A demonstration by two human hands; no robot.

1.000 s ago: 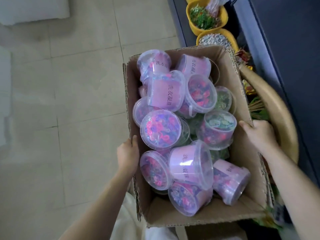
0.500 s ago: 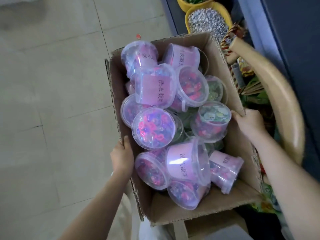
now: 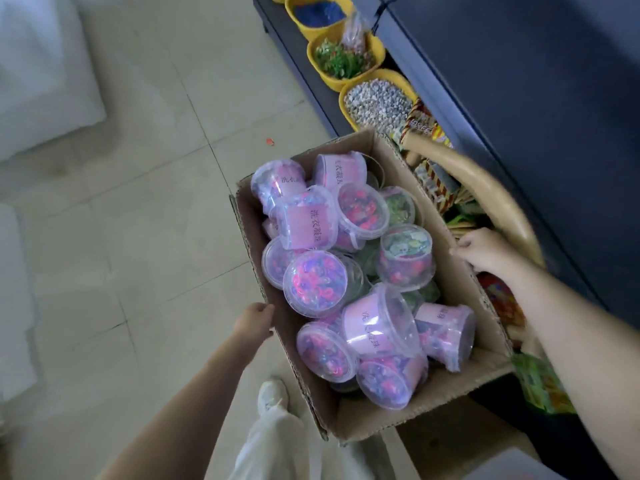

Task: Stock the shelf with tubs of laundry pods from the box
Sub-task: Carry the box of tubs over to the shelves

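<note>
Since the tubs are meant for a shelf, why is that brown cardboard box (image 3: 408,414) held by its side walls instead of set down? — newbie_stocker

My guess is it's mid-carry, so nothing's stocked yet. The left hand (image 3: 254,320) grips the box's left wall at the rim, and the right hand (image 3: 481,249) has its fingers hooked over the right rim. They sit roughly opposite each other, which would balance the load. Every clear round plastic tub (image 3: 315,284) of pink and purple pods sits inside the box, none in either hand. — aisle_vet

Which way does it all point? — newbie_stocker

The box's long axis runs away from the person, its far end leaning a bit left. It lies alongside the dark blue shelf unit (image 3: 519,98) to the box's right. The tubs are a jumble: several lid-up, several on their sides with the pink label up, so no shared direction. A yellow bowl of grey gravel (image 3: 375,98) sits just past the box's far-right corner, and a tan curved basket handle (image 3: 485,188) arcs just right of the box. — aisle_vet
</note>
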